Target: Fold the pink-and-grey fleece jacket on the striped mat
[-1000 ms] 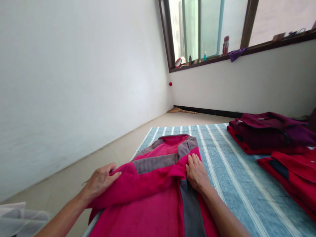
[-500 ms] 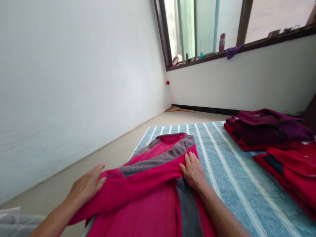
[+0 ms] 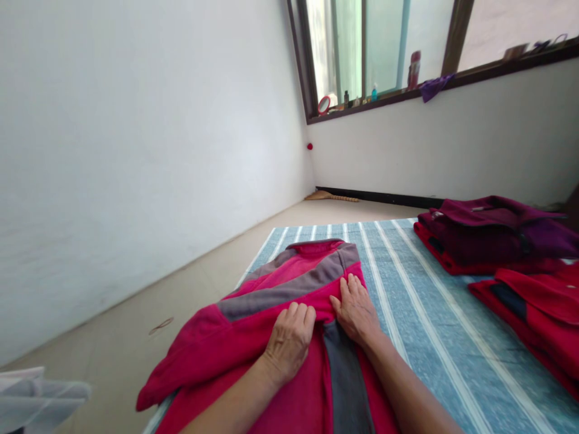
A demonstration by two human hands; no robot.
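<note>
Left hand point(image 3: 291, 340) curled on sleeve point(image 3: 203, 337), grip unclear; right hand point(image 3: 357, 308) flat on jacket point(image 3: 312, 386) — uneven tugging could crease it between them.

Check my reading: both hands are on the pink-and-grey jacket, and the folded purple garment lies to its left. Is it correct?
No: the folded purple garment lies right of the pink-and-grey jacket in the head view. The left hand and right hand are on the jacket.
</note>
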